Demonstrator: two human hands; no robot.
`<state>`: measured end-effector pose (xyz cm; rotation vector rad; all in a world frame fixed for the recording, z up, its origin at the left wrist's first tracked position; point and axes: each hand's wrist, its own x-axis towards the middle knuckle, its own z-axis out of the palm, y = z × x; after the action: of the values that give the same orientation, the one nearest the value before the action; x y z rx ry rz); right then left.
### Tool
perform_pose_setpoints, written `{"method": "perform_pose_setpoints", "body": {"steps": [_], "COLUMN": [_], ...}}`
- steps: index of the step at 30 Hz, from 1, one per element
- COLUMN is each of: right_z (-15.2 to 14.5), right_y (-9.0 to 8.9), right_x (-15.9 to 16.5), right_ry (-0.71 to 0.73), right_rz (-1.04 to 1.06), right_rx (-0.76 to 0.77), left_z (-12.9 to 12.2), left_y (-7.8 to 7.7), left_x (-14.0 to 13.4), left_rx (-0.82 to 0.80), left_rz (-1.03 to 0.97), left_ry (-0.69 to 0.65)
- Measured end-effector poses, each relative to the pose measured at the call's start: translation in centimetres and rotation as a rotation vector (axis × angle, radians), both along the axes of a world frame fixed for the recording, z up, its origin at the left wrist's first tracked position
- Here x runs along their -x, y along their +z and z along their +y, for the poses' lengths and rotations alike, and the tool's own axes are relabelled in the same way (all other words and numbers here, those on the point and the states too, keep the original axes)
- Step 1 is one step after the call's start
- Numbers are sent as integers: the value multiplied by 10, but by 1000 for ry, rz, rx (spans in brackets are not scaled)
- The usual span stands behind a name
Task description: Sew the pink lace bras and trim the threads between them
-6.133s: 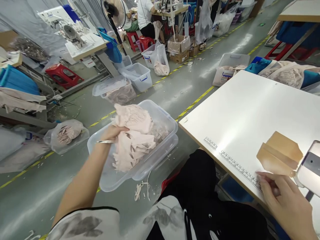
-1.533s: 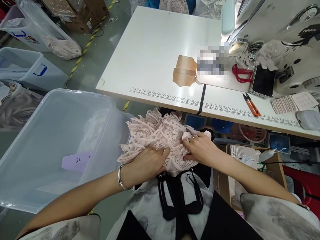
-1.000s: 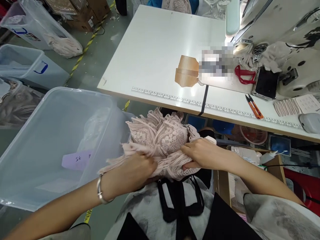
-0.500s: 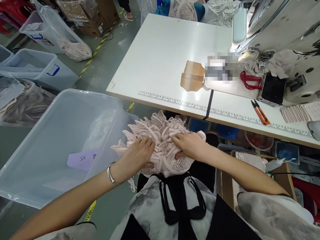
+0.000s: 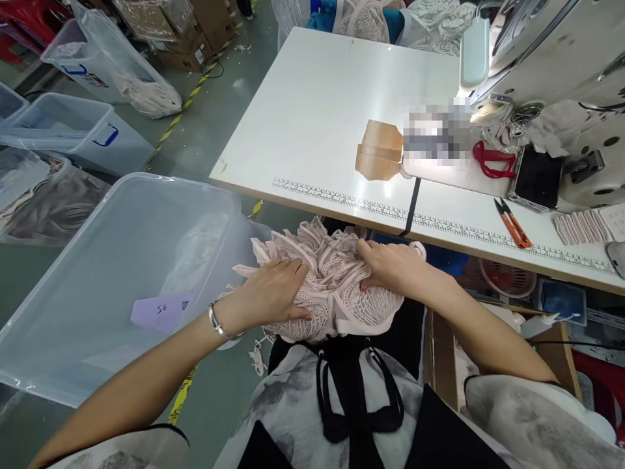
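Note:
A heap of pale pink lace pieces (image 5: pixel 328 280) lies on my lap, just below the front edge of the white sewing table (image 5: pixel 322 98). My left hand (image 5: pixel 273 290) rests on the heap's left side, fingers curled into the fabric. My right hand (image 5: pixel 390 267) grips the heap's right side. A clear plastic bin (image 5: pixel 97 260) stands to my left, holding a lilac paper tag (image 5: pixel 159 309) and some clear film.
On the table lie a brown paper pattern (image 5: pixel 378 151), orange thread snips (image 5: pixel 510 221), red scissors (image 5: pixel 491 159), a black phone (image 5: pixel 537 176) and the sewing machine (image 5: pixel 561 58). More clear bins (image 5: pixel 73 130) and bagged fabric (image 5: pixel 146 94) sit on the floor at left.
Six seconds ago my left hand lifted the pink pieces out of the bin. They now lie on my lap, and both hands keep shifting over the heap, the right one moving up and right.

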<state>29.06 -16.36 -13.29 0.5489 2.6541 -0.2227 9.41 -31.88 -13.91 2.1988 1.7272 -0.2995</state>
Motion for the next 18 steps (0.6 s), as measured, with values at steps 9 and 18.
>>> {"method": "perform_pose_setpoints", "body": {"steps": [9, 18], "right_z": [-8, -17], "right_y": [-40, -16], "right_x": [24, -8], "right_ry": [521, 258], "right_rz": [198, -14], "right_rx": [99, 243], "left_z": [-10, -6], "left_y": [-15, -6], "left_x": [-2, -3], "left_rx": [-123, 18], "left_rz": [100, -17], "left_ry": [-165, -157]}}
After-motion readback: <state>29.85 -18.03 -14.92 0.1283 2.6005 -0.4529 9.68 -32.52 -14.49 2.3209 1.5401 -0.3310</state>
